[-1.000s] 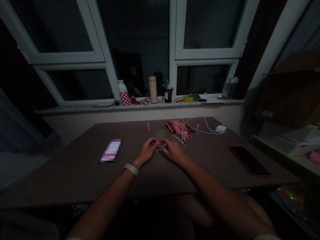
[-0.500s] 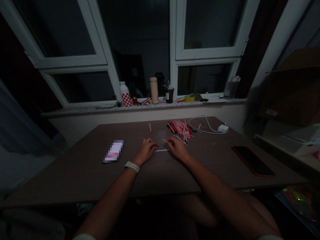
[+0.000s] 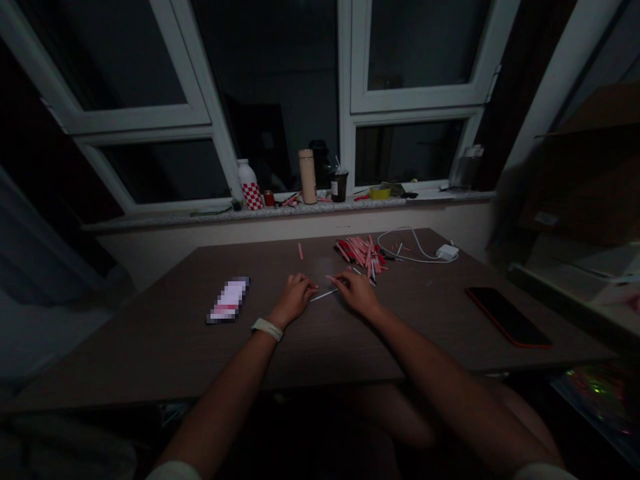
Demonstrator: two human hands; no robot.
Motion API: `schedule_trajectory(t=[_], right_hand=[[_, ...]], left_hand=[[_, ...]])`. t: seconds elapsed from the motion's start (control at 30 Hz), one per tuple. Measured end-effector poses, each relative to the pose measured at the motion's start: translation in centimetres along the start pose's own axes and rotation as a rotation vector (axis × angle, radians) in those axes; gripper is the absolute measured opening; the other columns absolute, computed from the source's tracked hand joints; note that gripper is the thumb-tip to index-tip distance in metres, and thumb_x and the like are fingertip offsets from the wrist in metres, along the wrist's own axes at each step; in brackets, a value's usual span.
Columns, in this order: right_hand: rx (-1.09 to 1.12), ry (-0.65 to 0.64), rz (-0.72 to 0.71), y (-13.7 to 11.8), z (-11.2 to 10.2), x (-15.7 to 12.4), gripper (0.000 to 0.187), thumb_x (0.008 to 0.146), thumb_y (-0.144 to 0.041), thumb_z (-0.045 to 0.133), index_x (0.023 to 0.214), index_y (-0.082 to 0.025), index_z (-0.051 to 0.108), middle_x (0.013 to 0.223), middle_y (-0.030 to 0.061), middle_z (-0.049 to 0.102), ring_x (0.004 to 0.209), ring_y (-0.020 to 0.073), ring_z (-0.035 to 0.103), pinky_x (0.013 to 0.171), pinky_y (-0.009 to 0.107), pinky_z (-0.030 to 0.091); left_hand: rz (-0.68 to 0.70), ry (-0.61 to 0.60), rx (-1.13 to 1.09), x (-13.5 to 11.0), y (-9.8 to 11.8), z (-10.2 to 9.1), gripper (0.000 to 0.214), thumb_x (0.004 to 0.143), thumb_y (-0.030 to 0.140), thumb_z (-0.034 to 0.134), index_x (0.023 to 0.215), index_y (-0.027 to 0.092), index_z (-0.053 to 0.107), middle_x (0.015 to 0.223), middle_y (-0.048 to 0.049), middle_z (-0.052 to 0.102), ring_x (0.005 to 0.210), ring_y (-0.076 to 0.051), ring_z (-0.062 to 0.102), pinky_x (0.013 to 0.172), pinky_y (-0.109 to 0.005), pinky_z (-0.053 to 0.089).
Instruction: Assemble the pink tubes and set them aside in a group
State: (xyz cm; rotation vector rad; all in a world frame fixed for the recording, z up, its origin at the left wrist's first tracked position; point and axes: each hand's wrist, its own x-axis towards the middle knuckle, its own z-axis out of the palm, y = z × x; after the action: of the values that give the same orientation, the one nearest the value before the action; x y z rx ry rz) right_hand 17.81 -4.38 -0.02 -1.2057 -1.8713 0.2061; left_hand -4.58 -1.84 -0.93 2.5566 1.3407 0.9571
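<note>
Resting at nine and three o'clock of a thin white plastic stick (image 3: 324,295), the left hand (image 3: 295,300) and right hand (image 3: 357,295) show half-closed fingers (image 3: 306,285), grip unclear; it looks light, springy, best pinched mid-length

Two hands (image 3: 325,297); one white wristband (image 3: 267,329); one phone (image 3: 507,317); one white charger (image 3: 447,251); one heap of pink straws (image 3: 360,253), too many to count; one lone pink straw (image 3: 301,251); one pale straw (image 3: 324,295); one checkered bottle (image 3: 250,187); one tan flask (image 3: 308,177); one dark cup (image 3: 339,187).
</note>
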Motion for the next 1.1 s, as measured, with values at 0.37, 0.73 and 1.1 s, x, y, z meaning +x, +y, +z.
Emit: schedule_trajectory(t=[0.37,0.73,1.1], right_hand=[[0.007,-0.055,-0.028,0.3,0.5,-0.2,0.024,0.098,-0.036,0.059,0.099,-0.021,0.077,0.092,0.0063,0.079,0.076,0.0197,0.072,0.072,0.029,0.052],[0.014,-0.082,-0.066,-0.2,0.1,-0.3,0.022,0.097,-0.033,0.059,0.097,-0.020,0.077,0.089,0.0058,0.078,0.072,0.0181,0.070,0.074,0.028,0.051],[0.011,-0.080,-0.082,0.0,0.3,-0.3,0.021,0.097,-0.033,0.060,0.099,-0.021,0.077,0.092,0.0055,0.079,0.074,0.0183,0.071,0.075,0.028,0.051]], left_hand=[[-0.165,0.078,-0.713,0.6,0.7,1.0,0.040,0.094,0.048,0.052,0.117,0.019,0.065,0.126,-0.0116,0.061,0.105,-0.022,0.065,0.089,-0.037,0.057],[-0.401,0.133,-0.906,0.8,1.7,0.6,0.046,0.077,0.055,0.075,0.099,0.016,0.063,0.100,-0.0109,0.076,0.081,-0.021,0.073,0.063,-0.027,0.051],[-0.395,0.135,-0.899,0.7,1.7,0.8,0.045,0.074,0.053,0.078,0.096,0.016,0.067,0.092,-0.0095,0.076,0.082,-0.022,0.072,0.064,-0.027,0.050]])
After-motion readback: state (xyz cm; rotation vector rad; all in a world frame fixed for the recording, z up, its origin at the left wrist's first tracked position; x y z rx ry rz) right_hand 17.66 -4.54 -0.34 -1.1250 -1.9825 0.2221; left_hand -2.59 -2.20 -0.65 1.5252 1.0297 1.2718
